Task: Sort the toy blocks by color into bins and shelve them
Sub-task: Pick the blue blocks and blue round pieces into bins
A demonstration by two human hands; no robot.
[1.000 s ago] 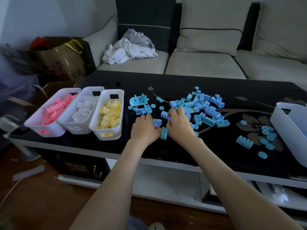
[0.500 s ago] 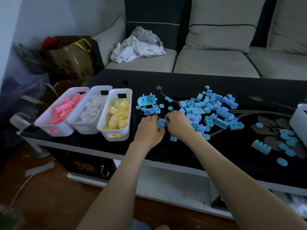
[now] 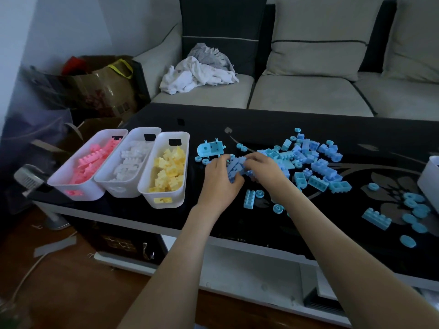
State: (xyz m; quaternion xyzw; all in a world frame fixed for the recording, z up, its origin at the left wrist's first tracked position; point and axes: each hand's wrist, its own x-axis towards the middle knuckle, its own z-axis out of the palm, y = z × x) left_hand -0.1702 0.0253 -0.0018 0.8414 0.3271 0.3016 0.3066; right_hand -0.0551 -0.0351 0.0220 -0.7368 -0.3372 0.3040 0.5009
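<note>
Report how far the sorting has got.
Done: pink bin, white bin and yellow bin each hold one color. In hand: left hand and right hand grip a blue clump. Left: loose blue blocks lie on the table; no bin looks shelved.

blue blocks (image 3: 317, 183) scattered (some gathered), three bins (image 3: 175, 198) filled

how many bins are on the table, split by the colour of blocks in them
bin of pink blocks: 1
bin of white blocks: 1
bin of yellow blocks: 1
bin at the right edge, contents hidden: 1
total: 4 bins
The blue blocks lie loose, some gripped by the left hand and right hand.
</note>
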